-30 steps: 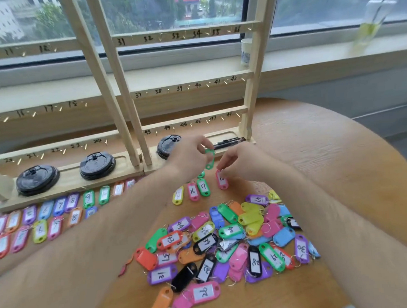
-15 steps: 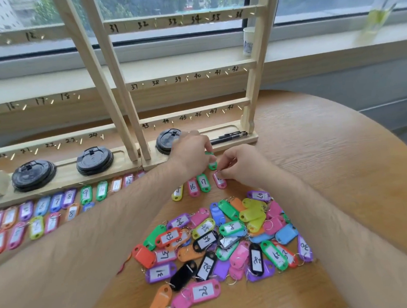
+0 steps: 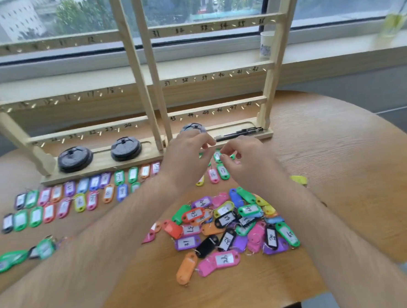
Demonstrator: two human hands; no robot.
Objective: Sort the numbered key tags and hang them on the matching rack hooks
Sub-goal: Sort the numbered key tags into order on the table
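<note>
Far left: sorted rows of key tags (image 3: 81, 197), writing blurred. Rack (image 3: 146, 86) rails read 31, 37–42, 43–47. Left hand (image 3: 188, 157) and right hand (image 3: 248, 165), fingers curled, meet at a green tag (image 3: 217, 156) just before the rack base; cannot tell which pinches it. Below it, pink tag (image 3: 213, 174) "16". Unsorted pile (image 3: 226, 224): 44, 43, 39, 37, 13.

The left forearm (image 3: 108, 243) and right forearm (image 3: 320, 218) are bare along all that shows above the worktop (image 3: 341, 169), with fine short hair. The left grip (image 3: 186, 157) and right grip (image 3: 248, 160) are bare too, fingertips blurred.
</note>
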